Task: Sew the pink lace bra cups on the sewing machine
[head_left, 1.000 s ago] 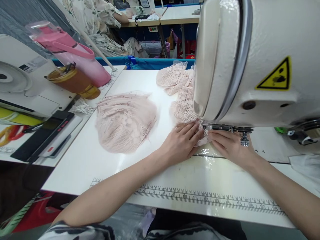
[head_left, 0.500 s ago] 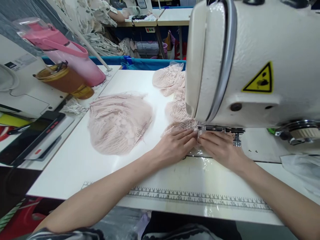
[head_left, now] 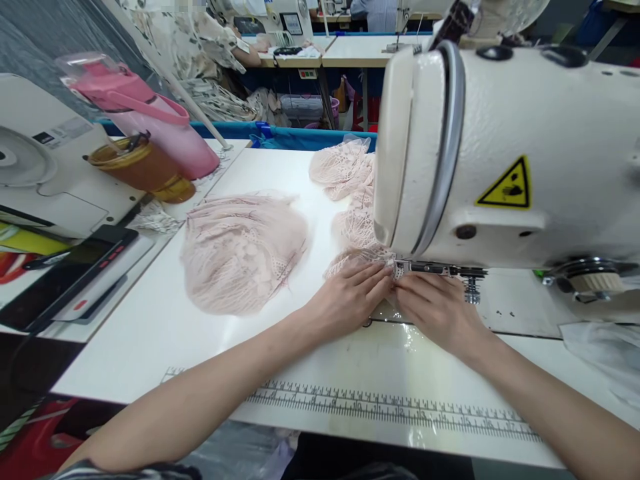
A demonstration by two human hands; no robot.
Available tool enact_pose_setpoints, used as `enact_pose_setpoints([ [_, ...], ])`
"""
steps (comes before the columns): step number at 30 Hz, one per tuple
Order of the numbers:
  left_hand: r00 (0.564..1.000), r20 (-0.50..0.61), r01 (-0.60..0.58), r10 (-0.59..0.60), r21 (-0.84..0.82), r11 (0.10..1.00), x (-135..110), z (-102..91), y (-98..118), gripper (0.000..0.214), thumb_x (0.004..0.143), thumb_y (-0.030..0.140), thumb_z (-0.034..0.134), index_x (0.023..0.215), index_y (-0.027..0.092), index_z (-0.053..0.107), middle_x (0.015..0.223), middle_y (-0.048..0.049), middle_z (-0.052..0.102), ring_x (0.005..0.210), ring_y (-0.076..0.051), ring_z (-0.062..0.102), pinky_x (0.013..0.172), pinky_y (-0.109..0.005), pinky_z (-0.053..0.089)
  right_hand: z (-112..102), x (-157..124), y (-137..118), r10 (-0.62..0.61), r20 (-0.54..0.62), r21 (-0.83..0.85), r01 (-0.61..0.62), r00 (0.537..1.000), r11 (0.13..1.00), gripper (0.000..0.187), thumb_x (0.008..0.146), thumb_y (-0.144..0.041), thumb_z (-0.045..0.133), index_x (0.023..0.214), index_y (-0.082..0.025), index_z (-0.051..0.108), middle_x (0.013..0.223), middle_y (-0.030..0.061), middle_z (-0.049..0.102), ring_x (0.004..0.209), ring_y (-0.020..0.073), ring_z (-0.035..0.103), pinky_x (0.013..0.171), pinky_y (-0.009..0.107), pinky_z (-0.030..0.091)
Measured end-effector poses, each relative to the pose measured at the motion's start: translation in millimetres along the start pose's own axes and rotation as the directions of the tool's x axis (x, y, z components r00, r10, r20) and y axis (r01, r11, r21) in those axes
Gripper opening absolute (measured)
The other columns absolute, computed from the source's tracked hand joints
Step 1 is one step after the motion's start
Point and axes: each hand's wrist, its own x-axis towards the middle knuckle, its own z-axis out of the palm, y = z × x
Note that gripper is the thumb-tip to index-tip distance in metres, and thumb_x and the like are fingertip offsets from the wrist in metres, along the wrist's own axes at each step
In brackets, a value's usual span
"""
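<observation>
Pale pink lace fabric (head_left: 357, 227) runs in a gathered strip down to the needle area of a white sewing machine (head_left: 505, 140). My left hand (head_left: 353, 293) lies over the front end of this lace, its fingers close together and pressing it beside the presser foot. My right hand (head_left: 435, 303) is closed at the lace edge just right of it, its fingers bent under the machine head. Both hands' fingertips nearly meet. The needle and the bit of lace between the fingers are mostly hidden. Left of my left hand rests a separate heap of pink lace (head_left: 245, 253).
A pink bottle (head_left: 155, 127) and an amber cup (head_left: 143, 170) stand at the back left, near a black phone-like device (head_left: 70, 273). A printed ruler (head_left: 400, 407) runs along the table's front edge. Across the aisle, a person (head_left: 190, 53) sits at another table.
The camera view has tilted up slightly, showing more of the room behind. Both hands stay at the presser foot with hardly any shift, and the lace heap lies as before.
</observation>
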Motion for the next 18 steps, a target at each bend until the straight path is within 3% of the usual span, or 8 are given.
enact_pose_setpoints([
  [4,1.000,-0.010,-0.016,0.016,0.020,1.000,-2.2,0.6,-1.3,0.034,0.094,0.013,0.039,0.121,0.004,0.056,0.126,-0.0135,0.060,0.121,-0.024,0.054,0.105,-0.037,0.047,2.1,-3.8,3.5,-0.054,0.033,-0.006,0.054,0.998,0.999,0.017,0.085,-0.007,0.054,0.092,-0.019,0.063,0.091,-0.0012,0.069,0.092,0.0121,0.060,0.079,0.025,0.047],
  [9,1.000,0.000,-0.022,0.022,-0.005,1.000,-3.5,0.5,-3.1,0.036,0.093,0.013,0.041,0.123,0.002,0.056,0.127,-0.0158,0.059,0.121,-0.025,0.054,0.105,-0.039,0.046,3.8,-5.9,4.7,-0.035,0.029,-0.003,0.036,0.999,0.999,0.017,0.086,-0.009,0.054,0.091,-0.021,0.064,0.090,-0.0022,0.070,0.092,0.0118,0.060,0.077,0.026,0.047],
  [18,0.998,0.026,0.064,-0.063,-0.050,0.997,-1.5,-0.3,2.0,0.037,0.094,0.022,0.040,0.123,0.005,0.057,0.126,-0.0147,0.059,0.122,-0.026,0.054,0.106,-0.042,0.044,2.1,-5.2,5.8,-0.004,0.026,0.010,0.004,1.000,1.000,0.020,0.089,-0.012,0.050,0.094,-0.024,0.066,0.088,-0.0011,0.069,0.086,0.0116,0.059,0.075,0.025,0.045],
])
